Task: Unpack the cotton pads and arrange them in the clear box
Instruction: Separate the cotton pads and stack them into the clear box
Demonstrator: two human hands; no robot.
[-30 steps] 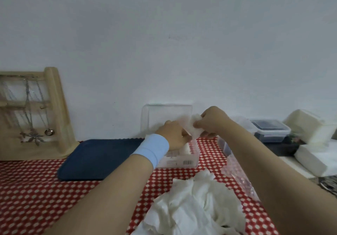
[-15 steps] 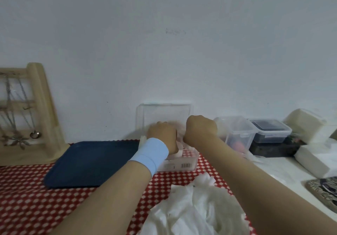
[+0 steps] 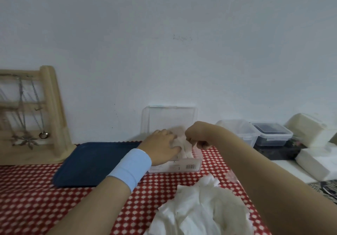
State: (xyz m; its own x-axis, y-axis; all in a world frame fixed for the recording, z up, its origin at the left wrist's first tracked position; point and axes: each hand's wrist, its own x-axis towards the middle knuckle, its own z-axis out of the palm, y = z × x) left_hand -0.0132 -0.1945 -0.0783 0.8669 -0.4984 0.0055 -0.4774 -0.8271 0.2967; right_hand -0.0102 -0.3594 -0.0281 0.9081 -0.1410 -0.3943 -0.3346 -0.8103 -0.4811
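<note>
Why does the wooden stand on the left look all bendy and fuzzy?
In the head view, the wide-angle lens curves things near the edges, so the wooden stand seems to lean. It and its necklaces look smeared, likely motion blur. The clear box near the middle looks straighter and a bit sharper. The light is soft, with faint shadows.

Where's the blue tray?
In the head view, the blue tray lies left of centre on the red tablecloth, between the wooden stand and the clear box.
</note>
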